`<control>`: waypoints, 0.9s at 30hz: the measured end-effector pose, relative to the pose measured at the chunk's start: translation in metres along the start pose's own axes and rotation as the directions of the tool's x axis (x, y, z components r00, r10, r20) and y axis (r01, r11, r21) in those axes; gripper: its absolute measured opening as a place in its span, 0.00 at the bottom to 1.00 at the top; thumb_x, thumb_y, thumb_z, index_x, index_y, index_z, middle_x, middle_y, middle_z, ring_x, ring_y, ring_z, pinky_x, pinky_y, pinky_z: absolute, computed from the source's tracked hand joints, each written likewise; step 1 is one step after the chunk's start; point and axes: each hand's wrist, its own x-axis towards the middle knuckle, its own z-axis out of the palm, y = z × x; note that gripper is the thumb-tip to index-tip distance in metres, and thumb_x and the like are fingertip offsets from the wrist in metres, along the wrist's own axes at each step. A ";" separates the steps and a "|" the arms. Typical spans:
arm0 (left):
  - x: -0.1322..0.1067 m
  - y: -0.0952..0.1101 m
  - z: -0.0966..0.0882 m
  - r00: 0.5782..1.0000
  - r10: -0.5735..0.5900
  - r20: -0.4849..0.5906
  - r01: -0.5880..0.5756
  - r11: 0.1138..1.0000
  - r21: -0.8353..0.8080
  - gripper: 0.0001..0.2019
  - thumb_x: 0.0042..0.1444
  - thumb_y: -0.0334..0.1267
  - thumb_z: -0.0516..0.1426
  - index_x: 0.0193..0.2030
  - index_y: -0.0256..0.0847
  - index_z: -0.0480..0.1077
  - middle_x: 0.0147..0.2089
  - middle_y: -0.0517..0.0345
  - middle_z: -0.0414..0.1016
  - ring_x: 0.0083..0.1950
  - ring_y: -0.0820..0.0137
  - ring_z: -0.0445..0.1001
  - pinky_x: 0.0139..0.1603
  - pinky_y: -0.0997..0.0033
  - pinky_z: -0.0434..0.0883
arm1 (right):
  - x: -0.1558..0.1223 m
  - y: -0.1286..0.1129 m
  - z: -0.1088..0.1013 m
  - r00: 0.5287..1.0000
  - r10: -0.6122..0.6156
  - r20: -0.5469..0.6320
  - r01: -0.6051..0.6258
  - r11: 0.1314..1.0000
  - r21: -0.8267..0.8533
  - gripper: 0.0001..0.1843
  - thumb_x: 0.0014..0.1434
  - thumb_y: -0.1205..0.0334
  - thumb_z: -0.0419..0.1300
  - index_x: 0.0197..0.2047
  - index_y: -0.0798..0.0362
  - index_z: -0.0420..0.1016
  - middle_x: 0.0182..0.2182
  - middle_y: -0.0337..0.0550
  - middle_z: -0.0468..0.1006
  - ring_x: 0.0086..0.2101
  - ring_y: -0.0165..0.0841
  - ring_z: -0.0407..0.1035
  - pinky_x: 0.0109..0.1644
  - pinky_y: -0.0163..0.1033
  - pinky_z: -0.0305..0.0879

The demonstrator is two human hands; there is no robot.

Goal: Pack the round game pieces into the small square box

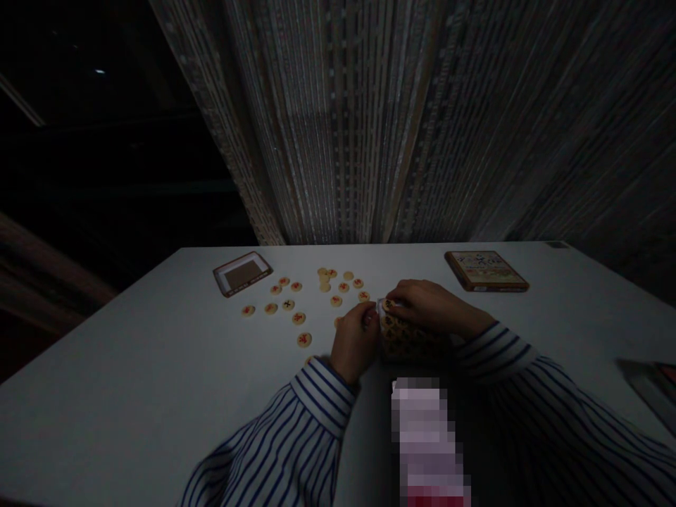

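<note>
My left hand (355, 341) and my right hand (430, 304) both grip a clear bag of round game pieces (404, 336) on the white table (158, 366). Both hands are closed, pinching the bag's top near its opening. Several loose cream discs with red marks (298, 317) lie scattered on the table just left of and beyond my left hand; one disc (288, 304) carries a dark mark. My sleeves are striped blue and white.
An open box tray with a red rim (242, 273) lies at the far left. A flat printed box lid (486, 270) sits at the far right. A dark object (652, 384) pokes in at the right edge. A striped wall rises behind the table.
</note>
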 end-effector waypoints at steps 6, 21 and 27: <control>-0.001 0.003 -0.001 0.999 -0.029 0.020 0.028 0.999 0.037 0.12 0.52 0.32 0.52 0.42 0.37 0.72 0.36 0.50 0.78 0.35 0.66 0.74 0.38 0.68 0.68 | 0.000 -0.001 0.000 1.000 -0.011 0.007 0.011 1.000 -0.027 0.18 0.58 0.56 0.49 0.45 0.52 0.74 0.38 0.48 0.76 0.40 0.38 0.69 0.40 0.39 0.59; 0.000 0.003 -0.002 0.998 -0.008 0.058 0.004 0.998 0.059 0.11 0.53 0.31 0.51 0.41 0.35 0.72 0.37 0.50 0.77 0.36 0.69 0.74 0.39 0.70 0.69 | 0.001 -0.005 0.001 0.999 0.004 0.054 0.005 0.986 -0.168 0.16 0.57 0.59 0.50 0.44 0.53 0.73 0.39 0.49 0.76 0.39 0.38 0.69 0.40 0.39 0.58; 0.001 0.003 -0.002 0.996 -0.024 0.080 0.016 0.995 0.097 0.11 0.54 0.31 0.51 0.42 0.35 0.71 0.38 0.51 0.77 0.37 0.69 0.74 0.41 0.70 0.69 | 0.002 -0.005 0.003 0.997 0.015 0.075 0.001 0.979 -0.202 0.16 0.58 0.59 0.48 0.44 0.53 0.73 0.38 0.49 0.76 0.39 0.39 0.69 0.39 0.40 0.59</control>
